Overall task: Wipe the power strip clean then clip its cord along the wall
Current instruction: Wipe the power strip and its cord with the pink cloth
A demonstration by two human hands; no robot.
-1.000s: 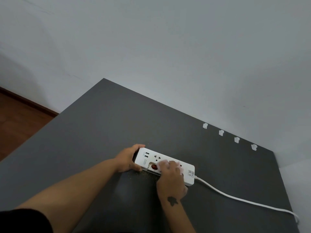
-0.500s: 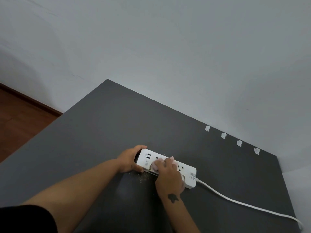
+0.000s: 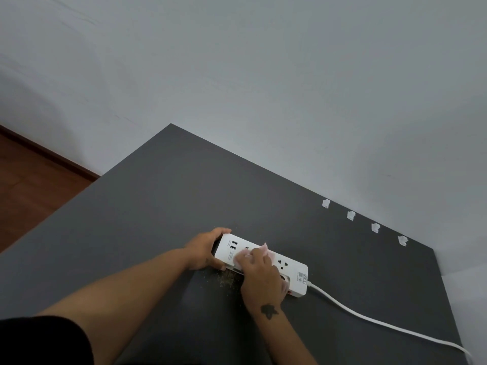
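Note:
A white power strip (image 3: 290,270) lies on the dark grey table (image 3: 147,206). My left hand (image 3: 205,248) grips its left end, thumb and fingers curled round the end. My right hand (image 3: 259,275) presses a small pale wipe (image 3: 263,249) onto the strip's top, covering the middle sockets. The white cord (image 3: 369,318) runs from the strip's right end to the table's lower right corner. Several small white cord clips (image 3: 351,215) sit in a row along the table's back edge by the wall.
Brownish crumbs (image 3: 228,280) lie scattered on the table just in front of the strip. The grey wall (image 3: 263,88) rises behind the table. Wooden floor (image 3: 29,185) shows at the left, beyond the table's edge.
My right hand has slid the wipe leftward along the strip, uncovering the right socket. More crumbs lie in front of the strip. My left hand has kept its hold.

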